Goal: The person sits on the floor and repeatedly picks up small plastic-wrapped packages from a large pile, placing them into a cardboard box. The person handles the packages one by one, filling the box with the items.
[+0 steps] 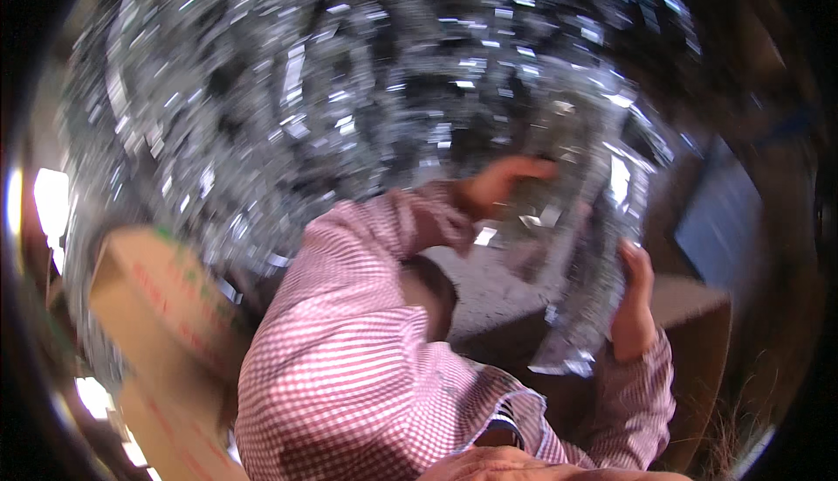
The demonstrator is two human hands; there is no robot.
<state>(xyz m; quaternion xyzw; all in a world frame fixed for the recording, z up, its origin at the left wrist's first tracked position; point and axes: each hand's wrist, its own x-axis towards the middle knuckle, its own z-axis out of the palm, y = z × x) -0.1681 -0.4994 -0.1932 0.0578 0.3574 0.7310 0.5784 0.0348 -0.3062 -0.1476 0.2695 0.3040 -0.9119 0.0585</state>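
Between my two hands is a clear plastic package (582, 245), crinkled and shiny, with dark, blurred contents. My left hand (501, 183) grips its left side, the fingers partly behind the plastic. On the right side, near the lower part, my right hand (634, 298) holds its edge. A large heap of similar shiny clear plastic packages (314, 101) fills the area in front of me, smeared by motion; what they contain cannot be told.
Cardboard boxes with red and green print (163, 298) stand at the left. Another open cardboard box (694, 330) is at the right below my hands, with a blue-grey flat panel (720, 212) beyond it. Pale floor (484, 284) shows between.
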